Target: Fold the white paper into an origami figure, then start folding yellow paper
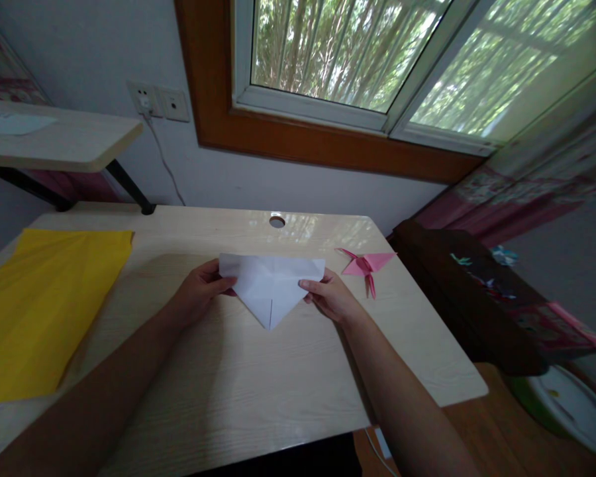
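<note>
A folded sheet of white paper (269, 285) is held up over the desk. It has a straight band along the top and a triangle pointing down toward me, with a short dark slit or line near the tip. My left hand (206, 286) pinches its left corner, thumb on the front. My right hand (332, 295) grips the right corner the same way, its fingers behind the paper. To the right of my right hand, a pink origami crane (366, 265) lies on the desk.
A large yellow sheet (49, 305) covers the left of the pale wooden desk (258, 397). A raised shelf (79, 142) stands at the back left. A cable hole (277, 222) sits near the back edge. Beyond the right edge are a dark cabinet (477, 298) and a round tub (571, 404).
</note>
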Available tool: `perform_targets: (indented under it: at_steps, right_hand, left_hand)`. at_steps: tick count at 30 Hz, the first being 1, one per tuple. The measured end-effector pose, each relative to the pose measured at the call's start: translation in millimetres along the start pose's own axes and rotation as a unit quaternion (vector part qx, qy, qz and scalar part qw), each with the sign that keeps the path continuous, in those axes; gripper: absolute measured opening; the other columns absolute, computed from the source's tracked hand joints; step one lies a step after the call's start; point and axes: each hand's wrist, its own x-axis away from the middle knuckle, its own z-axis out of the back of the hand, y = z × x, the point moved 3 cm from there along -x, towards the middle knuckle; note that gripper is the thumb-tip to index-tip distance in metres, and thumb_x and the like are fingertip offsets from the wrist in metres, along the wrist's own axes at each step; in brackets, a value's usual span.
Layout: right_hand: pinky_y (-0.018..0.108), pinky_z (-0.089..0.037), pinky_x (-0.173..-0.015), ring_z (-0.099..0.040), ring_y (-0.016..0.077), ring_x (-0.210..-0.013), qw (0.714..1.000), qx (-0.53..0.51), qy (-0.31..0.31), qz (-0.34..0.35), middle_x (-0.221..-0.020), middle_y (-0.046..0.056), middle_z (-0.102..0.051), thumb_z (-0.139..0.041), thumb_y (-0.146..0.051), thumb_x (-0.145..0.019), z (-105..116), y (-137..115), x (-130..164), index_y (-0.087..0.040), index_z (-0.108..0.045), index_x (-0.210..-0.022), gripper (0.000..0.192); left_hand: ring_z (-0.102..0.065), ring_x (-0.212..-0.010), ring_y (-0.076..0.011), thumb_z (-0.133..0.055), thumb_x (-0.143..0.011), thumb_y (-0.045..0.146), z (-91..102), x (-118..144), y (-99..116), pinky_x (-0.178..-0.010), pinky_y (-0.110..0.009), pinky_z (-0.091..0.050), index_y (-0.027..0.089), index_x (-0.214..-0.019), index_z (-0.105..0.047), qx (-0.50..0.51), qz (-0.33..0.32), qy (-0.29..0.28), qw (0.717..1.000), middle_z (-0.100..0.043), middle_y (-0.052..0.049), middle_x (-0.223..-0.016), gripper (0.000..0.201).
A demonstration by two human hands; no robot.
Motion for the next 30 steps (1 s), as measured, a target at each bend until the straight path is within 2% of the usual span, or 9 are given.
perform_targets:
  at_steps: [6, 11, 15, 20, 23, 26, 30]
  right_hand:
    - [0.02, -0.042, -0.044, -0.057, 0.0101, -0.058, 1.0, -0.002, -0.001, 0.007, -0.075, 0.001, -0.069, -0.09, -0.03, -0.065, 0.4, 1.1, -0.4, -0.018, -0.075, -0.077, 0.023]
    - [0.023, -0.044, -0.047, -0.058, 0.0122, -0.064, 0.999, 0.016, 0.008, 0.04, -0.085, 0.003, -0.069, -0.088, -0.031, -0.066, -0.9, -3.9, -0.1, -0.021, -0.079, -0.08, 0.019]
    - [0.026, -0.047, -0.056, -0.06, 0.0166, -0.074, 0.997, 0.02, 0.014, 0.066, -0.083, 0.003, -0.067, -0.088, -0.026, -0.059, -1.9, -9.4, 1.5, -0.024, -0.077, -0.072, 0.017]
    - [0.029, -0.047, -0.061, -0.059, 0.0191, -0.078, 0.995, 0.052, 0.032, 0.079, -0.084, 0.003, -0.064, -0.084, -0.026, -0.058, -2.0, -11.9, 2.2, -0.025, -0.073, -0.07, 0.016]
    - [0.03, -0.048, -0.064, -0.059, 0.0179, -0.077, 0.994, 0.047, 0.032, 0.091, -0.085, 0.001, -0.064, -0.084, -0.025, -0.06, -0.6, -10.8, 1.4, -0.026, -0.074, -0.074, 0.017]
    - [0.028, -0.048, -0.064, -0.059, 0.0164, -0.076, 0.996, 0.021, 0.032, 0.076, -0.085, 0.001, -0.067, -0.085, -0.028, -0.064, 1.7, -7.7, 0.1, -0.027, -0.076, -0.079, 0.018]
    - [0.026, -0.05, -0.066, -0.061, 0.0141, -0.073, 0.998, -0.013, 0.042, 0.037, -0.083, 0.0, -0.07, -0.088, -0.033, -0.067, 3.8, -3.5, -1.4, -0.025, -0.077, -0.086, 0.023]
  left_hand:
    - [-0.065, -0.071, -0.0165, -0.083, -0.071, 0.033, 2.4, 1.1, -4.1, -0.061, -0.029, -0.059, 0.018, -0.092, -0.076, -0.031, 0.005, -0.055, 0.998, -0.073, -0.003, -0.084, 0.027]
    - [-0.064, -0.073, -0.0162, -0.08, -0.074, 0.031, 6.4, 0.6, 2.7, -0.062, -0.029, -0.057, 0.021, -0.09, -0.08, -0.05, -0.04, -0.044, 0.997, -0.067, -0.004, -0.085, 0.018]
    - [-0.06, -0.07, -0.0147, -0.078, -0.07, 0.024, 5.8, 1.9, 13.6, -0.06, -0.027, -0.055, 0.021, -0.074, -0.079, -0.031, -0.075, -0.041, 0.996, -0.061, -0.003, -0.079, 0.005]
    - [-0.061, -0.07, -0.0148, -0.076, -0.073, 0.024, 5.6, 2.5, 15.4, -0.065, -0.029, -0.055, 0.02, -0.074, -0.076, -0.024, -0.09, -0.023, 0.995, -0.061, -0.002, -0.077, 0.004]
    - [-0.065, -0.069, -0.0142, -0.081, -0.074, 0.025, 7.0, 1.5, 7.0, -0.065, -0.028, -0.056, 0.021, -0.09, -0.076, 0.007, -0.055, -0.026, 0.998, -0.067, -0.001, -0.083, 0.017]
    - [-0.068, -0.071, -0.016, -0.083, -0.075, 0.028, 5.5, 1.9, -0.6, -0.065, -0.029, -0.057, 0.022, -0.107, -0.074, 0.028, -0.025, -0.069, 0.997, -0.071, -0.001, -0.085, 0.033]
    - [-0.068, -0.072, -0.0166, -0.088, -0.068, 0.024, -0.7, 4.8, -5.3, -0.07, -0.031, -0.059, 0.02, -0.112, -0.071, 0.003, 0.004, -0.125, 0.992, -0.074, -0.002, -0.086, 0.047]
